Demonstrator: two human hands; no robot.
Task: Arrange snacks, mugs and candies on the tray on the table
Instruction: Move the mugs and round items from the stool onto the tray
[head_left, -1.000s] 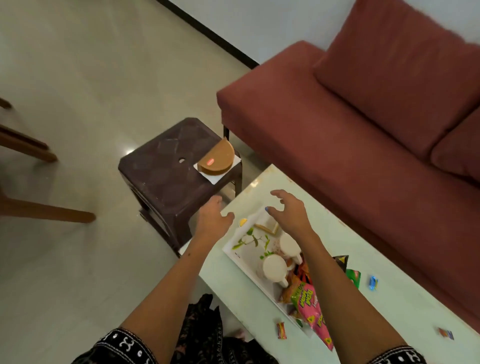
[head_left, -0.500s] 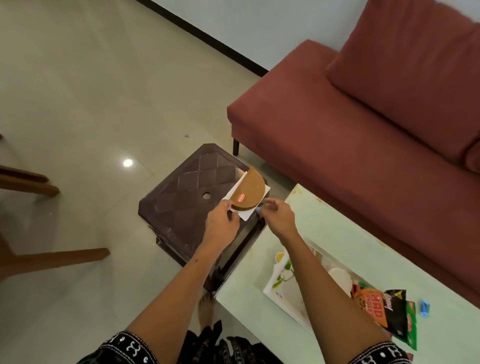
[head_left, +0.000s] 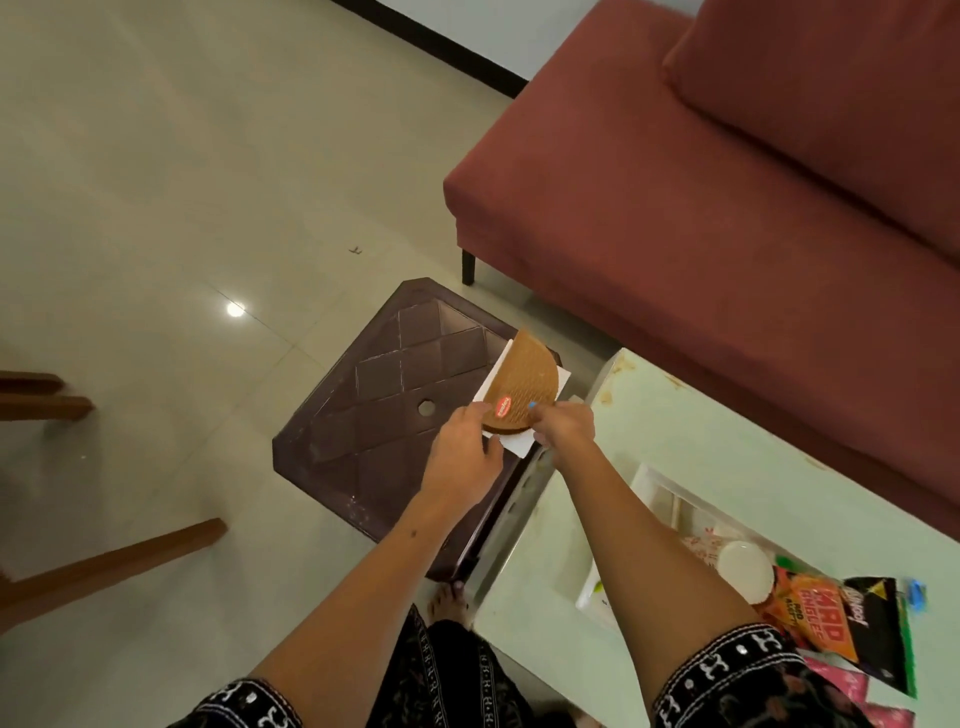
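**Living room floor, stool by the sofa — both hands on the wafer snack**

Glossy tiled floor (head_left: 156, 182), red sofa (head_left: 701, 218) at the far side, pale green table (head_left: 691, 431) to my right.

Left hand (head_left: 462, 457): fingers curled onto the near edge of the half-round brown wafer snack (head_left: 524, 384), close beside its red oval label. Looks like a pinch grip, though my knuckles hide the fingertips.

Right hand (head_left: 563, 423): thumb and forefinger closed on the snack's near right edge — blue nail visible against the wafer.

Snack sits on a white paper (head_left: 511, 444), at the right-hand corner of the dark brown plastic stool (head_left: 395, 415). Cannot tell whether it is lifted off the paper or resting on it.

Stool stands just beside the table's near end, between the table and open floor.

On the table, behind my right forearm: white tray (head_left: 654, 480) holding a white mug (head_left: 745, 571) seen from above. Overlapping the tray's near end — orange snack packet (head_left: 815, 608) and black snack packet (head_left: 872, 639). Blue candy (head_left: 915, 593) lies on the table just past the black packet. Pink packets (head_left: 852, 691) at the bottom edge, partly cut off.

Wooden chair legs (head_left: 104, 561) at the left edge.
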